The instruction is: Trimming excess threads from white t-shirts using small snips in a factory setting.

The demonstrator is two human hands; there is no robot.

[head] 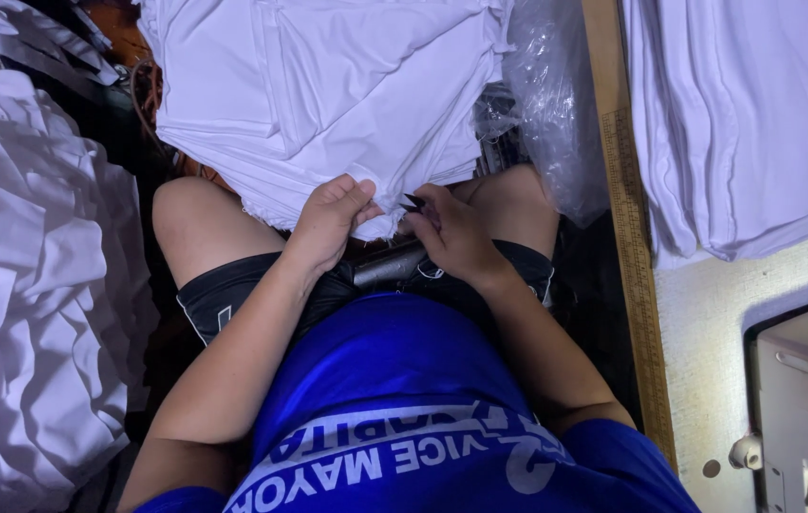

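We're trimming: left hand (328,220) fingers pinch the frayed edge of the white fabric stack (328,95) on our lap, right hand (456,233) fingers closed on small dark snips (413,202) touching that edge. Progress looks like mid-batch: loose white pieces (24,285) are heaped on our left, and folded white pieces (746,123) sit on the counter (708,332) to our right. Can't tell which pile is finished. Clear plastic bag (546,104) lies crumpled beside the lap stack. Wooden ruler (627,218) runs along the counter edge. Sewing machine (807,408) is at lower right; no labels legible.
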